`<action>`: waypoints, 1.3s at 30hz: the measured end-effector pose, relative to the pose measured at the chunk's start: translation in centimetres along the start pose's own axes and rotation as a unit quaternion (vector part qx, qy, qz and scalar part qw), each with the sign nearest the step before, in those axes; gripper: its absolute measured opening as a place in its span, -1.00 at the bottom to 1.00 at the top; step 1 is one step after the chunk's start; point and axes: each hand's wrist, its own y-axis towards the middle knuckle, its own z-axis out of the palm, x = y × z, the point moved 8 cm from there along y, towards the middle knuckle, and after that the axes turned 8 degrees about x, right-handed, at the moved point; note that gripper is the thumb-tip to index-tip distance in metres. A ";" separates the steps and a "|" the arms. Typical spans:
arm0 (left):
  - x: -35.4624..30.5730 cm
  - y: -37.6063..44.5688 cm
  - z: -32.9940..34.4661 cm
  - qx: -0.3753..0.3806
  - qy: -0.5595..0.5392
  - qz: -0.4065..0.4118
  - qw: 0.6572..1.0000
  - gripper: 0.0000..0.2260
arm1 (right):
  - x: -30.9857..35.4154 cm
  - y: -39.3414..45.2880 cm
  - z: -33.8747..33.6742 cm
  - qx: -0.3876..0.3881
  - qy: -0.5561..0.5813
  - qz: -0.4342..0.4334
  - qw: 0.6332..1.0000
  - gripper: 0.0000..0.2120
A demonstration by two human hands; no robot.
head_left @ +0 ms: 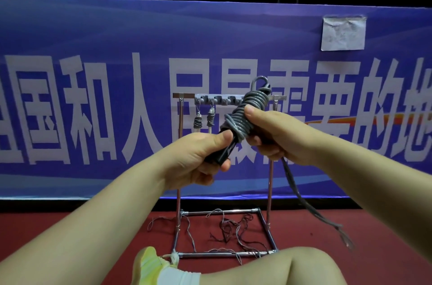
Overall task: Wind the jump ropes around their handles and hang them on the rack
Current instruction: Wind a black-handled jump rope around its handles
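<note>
Both hands grip one jump rope [243,118] — left hand [198,158] wrapped round its black handles [224,153], right hand [278,137] pinching the grey coils, tail dangling.

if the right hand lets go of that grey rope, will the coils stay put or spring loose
The grey rope looks springy: its coils sit loose and uneven, so they would probably unwind. Its free tail hangs limp, so likely floppy. The left hand grips only the black handles.
</note>
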 end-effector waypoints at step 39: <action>1.6 2.4 0.2 -0.108 0.288 -0.155 0.939 -0.43 | -5.5 0.1 -0.7 -0.095 -0.069 0.117 0.986 -0.39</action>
